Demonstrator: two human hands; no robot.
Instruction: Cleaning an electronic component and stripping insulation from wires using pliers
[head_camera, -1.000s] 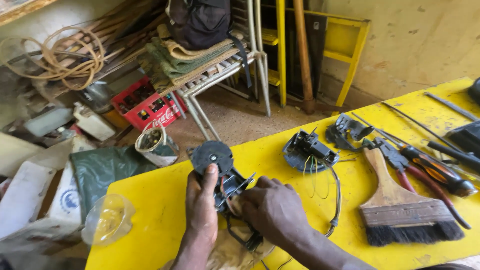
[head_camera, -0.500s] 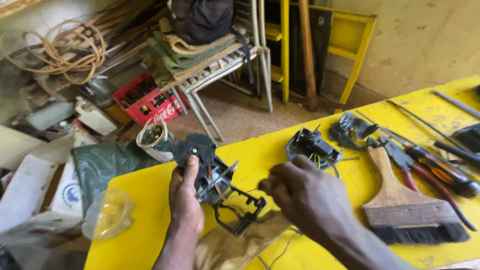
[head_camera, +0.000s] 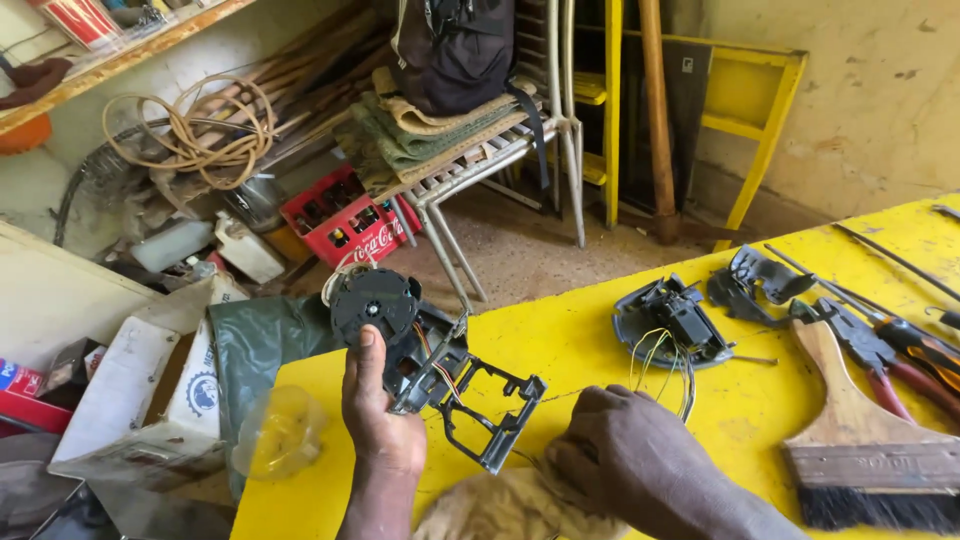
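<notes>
While your left hand (head_camera: 380, 425) has its fingers wrapped shut around the black motor assembly (head_camera: 420, 355), thumb pressed up on the round disc end, the part sits raised clear of the yellow table (head_camera: 560, 345). Its long axis runs from the disc up-left of your fingers down-right to the open frame (head_camera: 495, 415), which points at your right hand (head_camera: 625, 455). That one's curled loosely just past the frame tip, pinching thin wires as far as I can tell.
</notes>
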